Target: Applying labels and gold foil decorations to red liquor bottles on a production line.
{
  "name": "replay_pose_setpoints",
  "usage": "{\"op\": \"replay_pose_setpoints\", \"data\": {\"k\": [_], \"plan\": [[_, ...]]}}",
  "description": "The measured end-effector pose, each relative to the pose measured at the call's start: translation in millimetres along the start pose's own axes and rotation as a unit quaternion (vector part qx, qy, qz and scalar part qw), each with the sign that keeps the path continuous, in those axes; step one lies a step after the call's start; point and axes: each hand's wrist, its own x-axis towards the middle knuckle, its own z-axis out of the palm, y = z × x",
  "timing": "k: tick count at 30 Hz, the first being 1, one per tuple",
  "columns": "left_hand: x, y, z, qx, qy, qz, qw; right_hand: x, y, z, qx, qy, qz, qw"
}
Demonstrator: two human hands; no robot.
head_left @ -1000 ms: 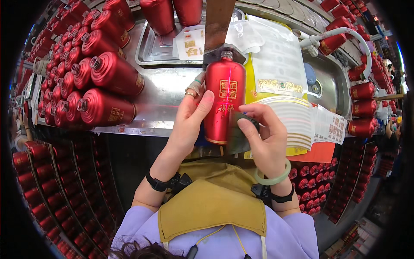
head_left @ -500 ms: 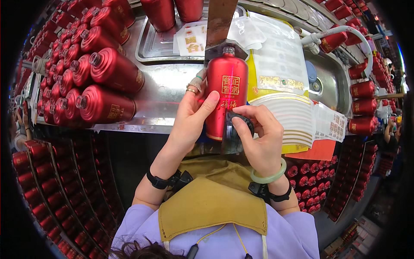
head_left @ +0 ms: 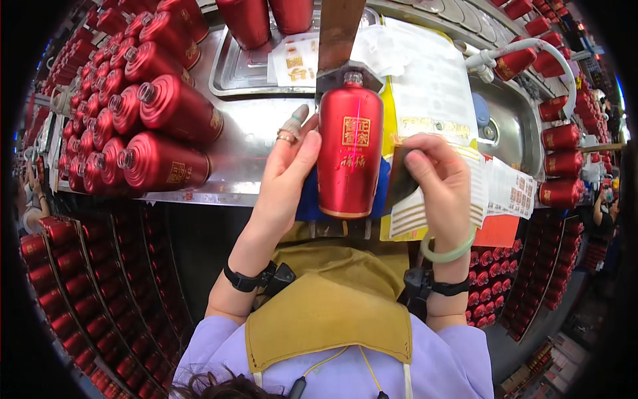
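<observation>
A red bottle [head_left: 351, 166] with gold lettering lies on its back, its clear glass neck pointing away from me, over a blue cloth and against a dark holder. My left hand [head_left: 286, 156] is open along the bottle's left side, fingers apart and the thumb close to the red surface. It wears a pale finger cover and a ring. To the right of the bottle, my right hand [head_left: 442, 176] pinches a dark, thin, flat piece [head_left: 401, 178] between thumb and fingers. The piece is apart from the bottle's lettering; its exact kind is unclear.
Many red bottles [head_left: 176, 110] lie stacked at the left on the metal counter [head_left: 246, 123]. A metal tray [head_left: 229, 70] is behind. Label sheets [head_left: 425, 80] on yellow backing lie at the right, beside a sink [head_left: 508, 110] with a curved tap. Bottle racks [head_left: 100, 286] stand below.
My right hand has moved right, taking the dark flat piece off the bottle's lower front. My left hand has loosened and shifted slightly left, its fingers spreading away from the bottle.
</observation>
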Motion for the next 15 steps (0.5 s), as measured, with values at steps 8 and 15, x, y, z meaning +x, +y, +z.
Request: {"op": "replay_pose_setpoints", "data": {"k": [8, 15], "plan": [[0.8, 0.9, 3.1, 0.005, 0.001, 0.010, 1.000, 33.9, 17.0, -4.9, 0.001, -0.008, 0.017, 1.000], [-0.9, -7.3, 18.7, 0.089, -0.034, 0.044, 0.994, 38.9, 32.3, 24.5, -0.035, 0.005, 0.016, 0.999]]}}
